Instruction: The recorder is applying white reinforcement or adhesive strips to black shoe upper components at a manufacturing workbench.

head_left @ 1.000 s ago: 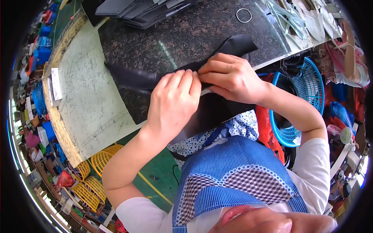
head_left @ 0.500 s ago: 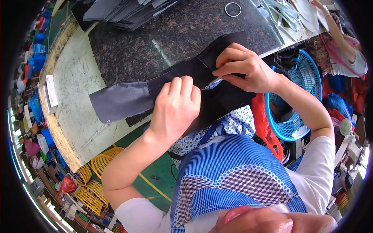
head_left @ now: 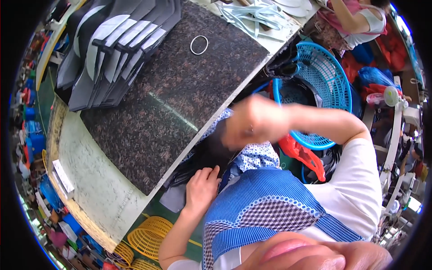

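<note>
The right hand (head_left: 256,122) blurs on my feed, its fingers' state unreadable; the left hand (head_left: 201,188) rests bent fingers on half-hidden black material (head_left: 206,156) between speckled surface (head_left: 135,139) and blue apron (head_left: 245,191), grasping or not I can't tell; a blue basket (head_left: 335,67) stands right

The table (head_left: 90,162) over here has a pale, scuffed top, its curved left side visibly worn. A dark speckled slab (head_left: 148,139) covers much of it, bearing a fanned stack (head_left: 114,67) of grey and black pieces at its far left and, apart from that, a thin light ring (head_left: 191,45). Beyond the slab I see tangled pale strips (head_left: 256,20) near flat white pieces (head_left: 294,6); a white block (head_left: 63,176) sits at the left edge.
</note>
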Demonstrator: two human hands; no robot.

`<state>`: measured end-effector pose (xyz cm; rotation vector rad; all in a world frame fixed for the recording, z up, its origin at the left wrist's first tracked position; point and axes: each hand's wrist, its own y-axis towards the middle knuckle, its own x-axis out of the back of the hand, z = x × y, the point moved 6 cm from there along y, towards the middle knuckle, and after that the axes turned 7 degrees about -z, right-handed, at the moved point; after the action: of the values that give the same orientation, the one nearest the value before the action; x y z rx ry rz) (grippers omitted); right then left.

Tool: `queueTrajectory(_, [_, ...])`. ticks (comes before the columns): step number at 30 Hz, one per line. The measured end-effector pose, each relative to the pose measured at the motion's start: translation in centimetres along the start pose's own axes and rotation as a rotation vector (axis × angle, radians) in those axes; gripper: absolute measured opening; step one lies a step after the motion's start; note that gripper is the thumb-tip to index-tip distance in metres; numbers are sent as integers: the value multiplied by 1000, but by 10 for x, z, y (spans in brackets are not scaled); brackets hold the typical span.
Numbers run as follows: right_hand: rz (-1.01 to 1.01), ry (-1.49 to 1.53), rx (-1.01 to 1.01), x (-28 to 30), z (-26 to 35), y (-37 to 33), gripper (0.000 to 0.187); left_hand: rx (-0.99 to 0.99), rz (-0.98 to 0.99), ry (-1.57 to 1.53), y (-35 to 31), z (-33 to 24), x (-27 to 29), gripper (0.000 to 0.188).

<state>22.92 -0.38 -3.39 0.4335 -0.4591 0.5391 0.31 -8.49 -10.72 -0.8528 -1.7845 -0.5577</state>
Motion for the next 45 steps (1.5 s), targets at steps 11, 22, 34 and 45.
queueTrajectory(11, [-798,-459,-466,207,-141,22,27,-140,-465,-164,99,57,184,23])
queueTrajectory(22, [-772,969,-305,176,-74,26,37,-76,-729,10,210,182,282,40])
queueTrajectory(34, [-760,1214,-432,167,-94,-19,29,-228,-769,476,105,49,170,13])
queueTrajectory(45, [-310,677,-371,106,12,47,32,-46,-536,20,37,27,116,31])
